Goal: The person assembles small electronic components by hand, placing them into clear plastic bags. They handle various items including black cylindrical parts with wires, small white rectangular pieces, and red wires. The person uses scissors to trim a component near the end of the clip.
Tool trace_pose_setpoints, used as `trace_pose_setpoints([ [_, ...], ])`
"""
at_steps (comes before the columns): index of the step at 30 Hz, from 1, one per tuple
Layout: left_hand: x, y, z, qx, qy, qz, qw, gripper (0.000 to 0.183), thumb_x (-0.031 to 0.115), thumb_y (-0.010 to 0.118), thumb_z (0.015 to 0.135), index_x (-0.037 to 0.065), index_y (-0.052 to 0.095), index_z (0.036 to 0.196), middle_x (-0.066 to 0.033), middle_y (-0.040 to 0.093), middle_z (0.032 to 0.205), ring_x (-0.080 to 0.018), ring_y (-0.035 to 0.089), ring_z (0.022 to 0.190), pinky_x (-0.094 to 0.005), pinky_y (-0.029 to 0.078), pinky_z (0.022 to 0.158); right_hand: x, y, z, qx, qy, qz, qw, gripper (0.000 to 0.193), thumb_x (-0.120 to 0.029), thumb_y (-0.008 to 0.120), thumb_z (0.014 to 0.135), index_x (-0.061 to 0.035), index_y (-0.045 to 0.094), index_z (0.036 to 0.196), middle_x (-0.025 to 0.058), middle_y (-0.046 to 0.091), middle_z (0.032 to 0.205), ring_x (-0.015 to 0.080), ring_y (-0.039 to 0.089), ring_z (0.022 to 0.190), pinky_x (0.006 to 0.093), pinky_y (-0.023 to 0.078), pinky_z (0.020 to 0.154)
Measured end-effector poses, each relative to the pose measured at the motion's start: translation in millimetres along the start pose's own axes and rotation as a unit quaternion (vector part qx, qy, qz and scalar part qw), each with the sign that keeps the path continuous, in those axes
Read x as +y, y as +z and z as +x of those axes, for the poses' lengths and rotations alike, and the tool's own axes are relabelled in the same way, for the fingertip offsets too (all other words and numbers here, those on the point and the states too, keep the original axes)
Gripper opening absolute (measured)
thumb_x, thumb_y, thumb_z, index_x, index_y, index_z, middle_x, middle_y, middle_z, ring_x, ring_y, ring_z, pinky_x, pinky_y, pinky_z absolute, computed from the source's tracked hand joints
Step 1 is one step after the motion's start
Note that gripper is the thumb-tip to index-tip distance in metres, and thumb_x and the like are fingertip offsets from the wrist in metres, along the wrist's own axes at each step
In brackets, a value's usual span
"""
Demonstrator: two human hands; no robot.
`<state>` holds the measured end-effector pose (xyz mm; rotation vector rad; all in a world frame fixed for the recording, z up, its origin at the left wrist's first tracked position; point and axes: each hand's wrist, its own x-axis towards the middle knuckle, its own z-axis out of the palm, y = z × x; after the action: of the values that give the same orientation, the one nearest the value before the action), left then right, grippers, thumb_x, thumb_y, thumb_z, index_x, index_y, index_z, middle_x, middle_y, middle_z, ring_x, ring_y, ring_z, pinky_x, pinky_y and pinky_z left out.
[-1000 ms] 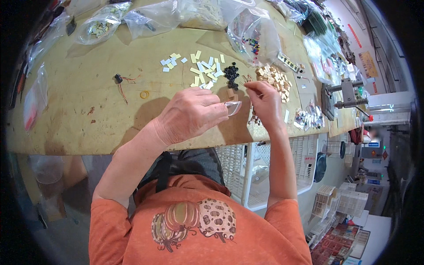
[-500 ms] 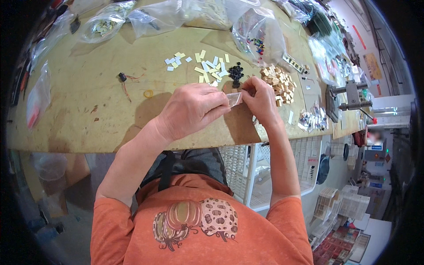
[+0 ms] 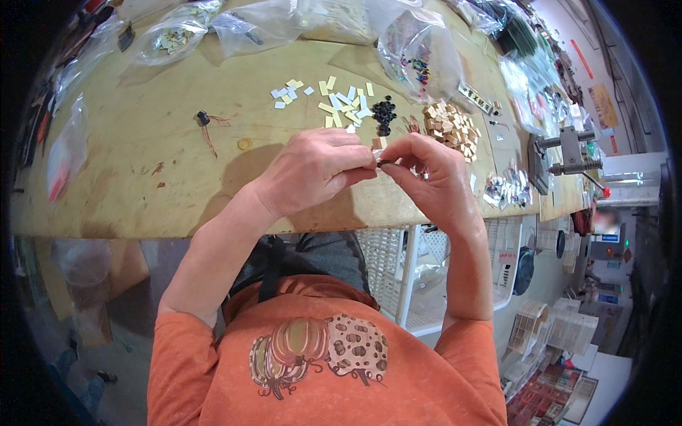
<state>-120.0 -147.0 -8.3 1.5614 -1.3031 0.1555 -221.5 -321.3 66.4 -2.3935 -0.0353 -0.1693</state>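
My left hand (image 3: 316, 167) pinches a small clear plastic bag (image 3: 377, 154), most of which is hidden by the fingers. Closed at the bag's mouth, the thumb and forefinger of my right hand (image 3: 437, 181) grip a small dark piece (image 3: 384, 162). Some thin reddish strands show by the right palm; I cannot tell if they belong to that piece. Just beyond my hands lie a pile of small black round parts (image 3: 384, 113), scattered pale yellow and white tabs (image 3: 346, 106) and a heap of small wooden blocks (image 3: 452, 129).
A black part with reddish wires (image 3: 204, 118) and a yellow ring (image 3: 244, 144) lie to the left. Plastic bags of parts (image 3: 419, 60) line the far edge. Small filled packets (image 3: 509, 188) and a metal clamp (image 3: 566, 153) are at right. A white crate (image 3: 426, 284) stands below the table edge.
My right hand has turned and come to the bag's mouth, now pinching a small dark piece. The bag was more visible before. My left hand has shifted slightly.
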Motion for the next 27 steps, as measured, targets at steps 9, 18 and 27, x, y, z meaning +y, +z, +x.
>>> trace_pose_setpoints([
  [9,-8.0,1.7,-4.1,0.005,-0.041,-0.082,0.996,0.009,0.001,0.072,0.082,0.004,0.069,0.09,-0.0086,0.067,0.081,-0.0221,0.065,0.075,-0.0324,0.053,0.066,3.1,-4.4,1.2,-0.033,-0.04,-0.011,0.999,0.011,-0.004,0.068,0.086,-0.002,0.069,0.097,0.0112,0.067,0.088,0.0258,0.065,0.077,0.0338,0.052,0.068],
  [18,8.1,-4.0,-5.2,-0.021,-0.25,-0.262,0.932,0.011,0.007,0.07,0.09,0.004,0.068,0.1,0.0012,0.067,0.083,-0.0053,0.06,0.077,-0.0228,0.049,0.067,2.5,-9.0,-3.8,-0.039,-0.044,-0.025,0.998,0.006,-0.004,0.068,0.086,-0.0031,0.067,0.092,0.011,0.065,0.086,0.0294,0.064,0.08,0.0349,0.051,0.069],
  [27,24.5,-4.0,-35.3,-0.243,-0.304,-0.322,0.863,0.017,0.01,0.07,0.091,0.001,0.068,0.105,-0.0002,0.069,0.088,-0.0057,0.06,0.08,-0.0236,0.05,0.072,8.8,11.3,-41.1,-0.02,0.015,0.103,0.994,0.008,-0.001,0.069,0.086,-0.0014,0.066,0.093,0.0071,0.063,0.086,0.0185,0.062,0.08,0.0304,0.05,0.068],
])
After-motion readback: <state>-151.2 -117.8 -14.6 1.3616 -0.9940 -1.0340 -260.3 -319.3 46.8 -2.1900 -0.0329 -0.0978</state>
